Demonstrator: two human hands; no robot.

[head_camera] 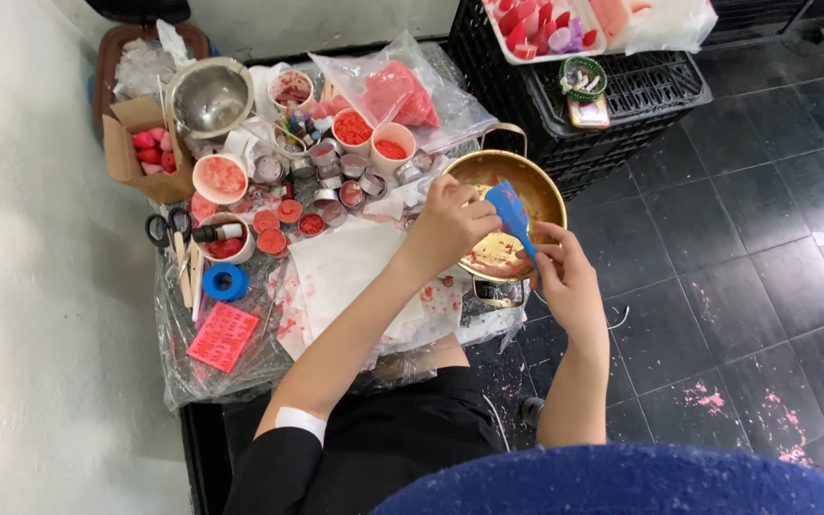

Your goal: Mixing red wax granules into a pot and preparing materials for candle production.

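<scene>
My right hand [565,277] pinches one blue flat plastic scraper [511,216] over the one round brass bowl [503,205]; my left hand [450,221] grips that bowl's near rim. I judge a shallow blade angle scrapes cleanest. Left of the bowl stand two white cups of red wax [372,135].

The single head view looks steeply down from close above the person's own arms, taking in the cluttered table [240,367] at left and the dark tiled floor [765,248] at right.
</scene>
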